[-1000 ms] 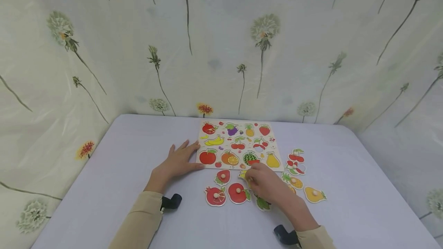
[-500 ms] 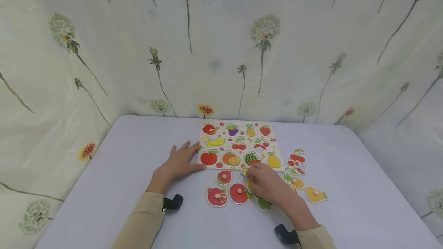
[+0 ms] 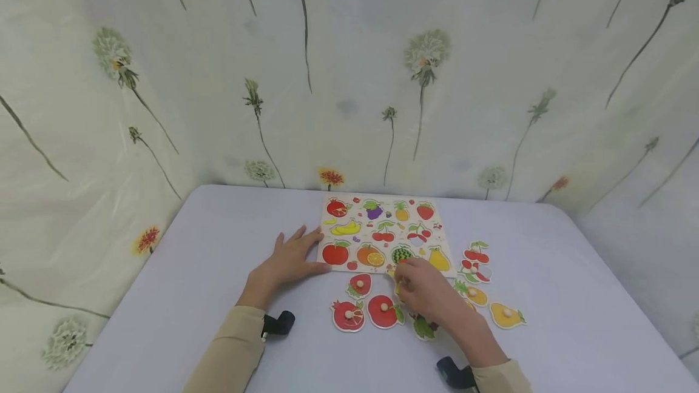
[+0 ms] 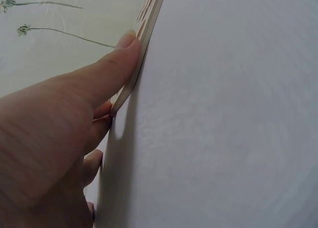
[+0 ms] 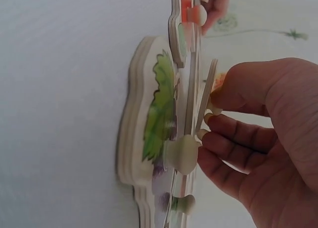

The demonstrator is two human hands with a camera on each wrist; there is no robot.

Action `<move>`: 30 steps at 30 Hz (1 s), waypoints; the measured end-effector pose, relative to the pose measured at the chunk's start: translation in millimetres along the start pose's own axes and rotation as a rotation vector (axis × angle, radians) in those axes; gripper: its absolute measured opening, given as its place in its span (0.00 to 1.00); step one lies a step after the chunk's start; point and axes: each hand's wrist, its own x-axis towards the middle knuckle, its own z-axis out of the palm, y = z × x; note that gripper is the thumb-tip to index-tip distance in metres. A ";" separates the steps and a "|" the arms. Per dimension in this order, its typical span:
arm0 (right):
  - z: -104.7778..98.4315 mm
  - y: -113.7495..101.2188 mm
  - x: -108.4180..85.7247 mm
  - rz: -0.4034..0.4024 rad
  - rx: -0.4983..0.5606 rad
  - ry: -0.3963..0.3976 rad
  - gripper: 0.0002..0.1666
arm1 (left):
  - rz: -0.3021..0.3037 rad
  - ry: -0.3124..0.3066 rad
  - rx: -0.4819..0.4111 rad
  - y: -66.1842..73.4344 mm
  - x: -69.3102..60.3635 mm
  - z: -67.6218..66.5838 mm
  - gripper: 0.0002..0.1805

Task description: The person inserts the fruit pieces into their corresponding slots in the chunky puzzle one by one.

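Across the table lies a fruit puzzle board (image 3: 356,239) with fruit pictures. My left hand (image 3: 286,262) rests with spread fingers at its left edge; in the left wrist view the thumb of that hand (image 4: 54,123) touches the board's edge. At the board's lower edge, by the watermelon picture, my right hand (image 3: 428,293) has curled fingers. The right wrist view shows this hand (image 5: 268,133) pinching a thin wooden piece (image 5: 206,96) by its knob, seen edge-on, so its fruit cannot be told. A grape piece (image 3: 423,327) (image 5: 159,109) lies below the hand; a yellow piece is partly hidden under it.
Strawberry (image 3: 360,284), pomegranate (image 3: 347,315) and apple (image 3: 383,312) pieces lie in front of the board. Right of my right hand are cherry (image 3: 476,256), pineapple (image 3: 475,295) and pear (image 3: 505,315) pieces, among others. A flowered curtain (image 3: 349,77) hangs behind the table (image 3: 327,356).
The head view has shifted a little, so everything appears slightly lower and further right. Against the board, both hands stay nearly where they were.
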 end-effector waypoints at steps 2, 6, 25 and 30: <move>0.1 -1.2 1.6 0.000 0.000 0.001 0.07 | -0.005 -0.003 0.001 -1.0 -0.6 -0.4 0.50; 0.3 -4.3 5.6 0.001 0.005 0.000 0.07 | -0.001 0.001 -0.004 -1.8 -1.3 -1.7 0.49; 2.7 -17.7 19.4 0.042 0.083 -0.042 0.07 | 0.010 -0.001 -0.001 -1.7 1.4 0.4 0.48; 3.9 -21.3 23.4 0.038 0.092 -0.042 0.05 | 0.012 0.001 -0.008 -2.5 -0.4 0.0 0.48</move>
